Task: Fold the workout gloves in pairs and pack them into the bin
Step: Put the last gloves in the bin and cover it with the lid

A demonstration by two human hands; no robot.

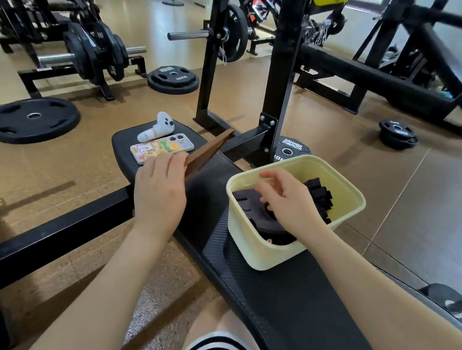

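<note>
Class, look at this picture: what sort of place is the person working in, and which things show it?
Most likely a gym. A loaded barbell sits on a rack, weight plates lie on the floor, and the person sits astride a padded bench beside a black steel rack.

Dark folded workout gloves (pixel 251 205) lie piled inside the pale yellow bin (pixel 271 251), which stands on the bench.

A pale yellow bin (pixel 262 245) holds black gloves (pixel 259 214), beside a brown flat piece (pixel 208 153) on the black textured bench (pixel 287 304).
</note>
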